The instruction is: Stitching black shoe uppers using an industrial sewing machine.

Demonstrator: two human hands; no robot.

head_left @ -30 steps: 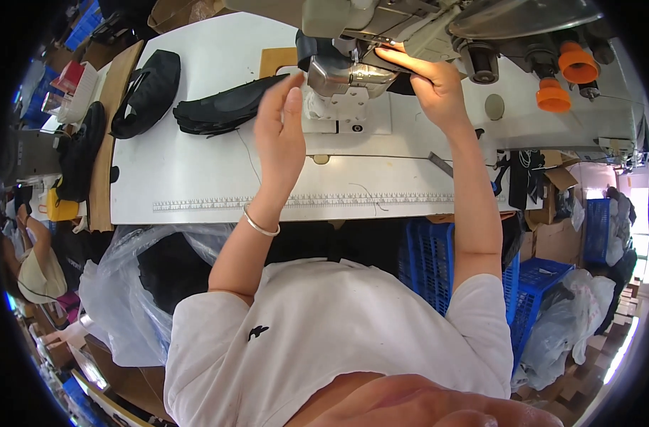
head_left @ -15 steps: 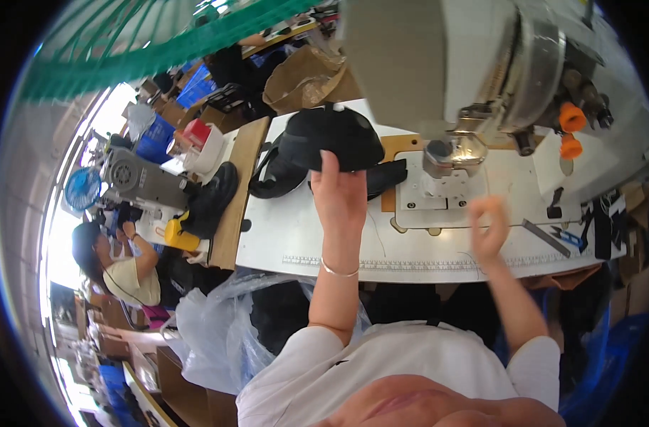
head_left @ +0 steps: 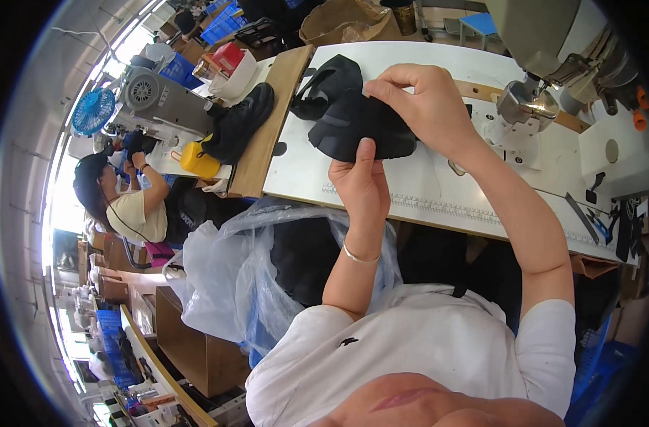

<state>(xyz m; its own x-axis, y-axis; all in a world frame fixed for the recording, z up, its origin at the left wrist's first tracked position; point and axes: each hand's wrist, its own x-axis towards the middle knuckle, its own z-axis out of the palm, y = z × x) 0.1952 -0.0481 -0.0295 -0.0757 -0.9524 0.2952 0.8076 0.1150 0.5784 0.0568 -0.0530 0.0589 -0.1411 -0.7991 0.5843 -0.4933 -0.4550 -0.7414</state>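
My left hand [head_left: 363,188] holds up a black shoe upper [head_left: 363,128] over the white table, its thumb on the near face and the other fingers hidden beneath. My right hand [head_left: 435,103] reaches across from the right. Its thumb and forefinger are closed in a pinch at the upper's top edge, beside a small white spot; what exactly lies between the fingertips is too small to tell. Just behind, a second black upper [head_left: 342,71] with a strap-like loop lies on the table. To the right stands the sewing machine's metal foot area [head_left: 527,107].
A ruler strip [head_left: 424,205] runs along the white table's [head_left: 438,57] front edge. Blue-handled snips [head_left: 600,226] lie at its right end. A clear plastic bag [head_left: 217,277] hangs below. Leftward are a wooden board [head_left: 257,160], a black shoe [head_left: 242,124] and a co-worker [head_left: 135,206] at another machine.
My right hand has come from beside the sewing machine to pinch the upper's top edge. The upper has tilted in my left hand. The whole view has swung leftward.
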